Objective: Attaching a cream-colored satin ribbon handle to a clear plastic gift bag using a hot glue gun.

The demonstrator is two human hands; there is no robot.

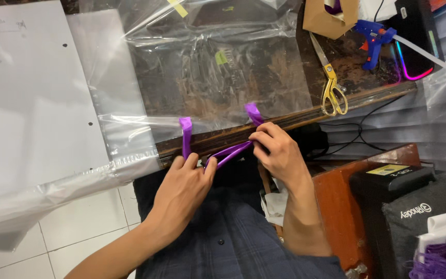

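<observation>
Both hands pinch a purple ribbon (226, 153) at the table edge (285, 122): left hand (184, 181) at seven o'clock, right hand (279, 150) at four; its middle hides behind fingers.

Clear plastic bags (218, 67) lie at twelve o'clock, bearing small yellow-green labels (221, 57). A brown cardboard box (326, 20) stands at one o'clock. A yellow label (387, 169) tops the black box (388, 191) at four o'clock.

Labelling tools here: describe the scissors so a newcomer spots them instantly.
Start at the dark wooden table and follow its near edge rightward. The scissors lie flat there, below the blue glue gun. Only they have yellow handles.
</observation>
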